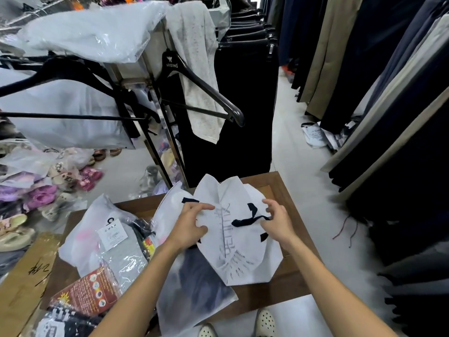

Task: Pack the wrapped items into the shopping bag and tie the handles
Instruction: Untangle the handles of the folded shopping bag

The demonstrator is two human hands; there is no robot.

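A white shopping bag (233, 229) with dark ribbon handles (245, 221) lies flat and folded on a small wooden desk (286, 283), partly over a frosted packet (194, 288) holding something dark. More wrapped items sit to the left: a clear packet with grey cloth and a paper tag (114, 242), and a red printed packet (90, 290) at the near corner.

The bag looks flat and not yet opened, so the step in hand seems to be spreading its mouth; nothing appears packed. The next move probably calls for pulling the two sides apart by the rim or handles, then sliding the packets in.

Both forearms reach forward from below. The left hand (192, 222) has its grip clamped on the bag's left edge, fingers curled over the paper. The right hand (277, 220) pinches the bag's right side by a ribbon, fingers bent.

Around the desk stand clothes racks, a hanger (201, 86), and shoes (73, 176) on the floor.
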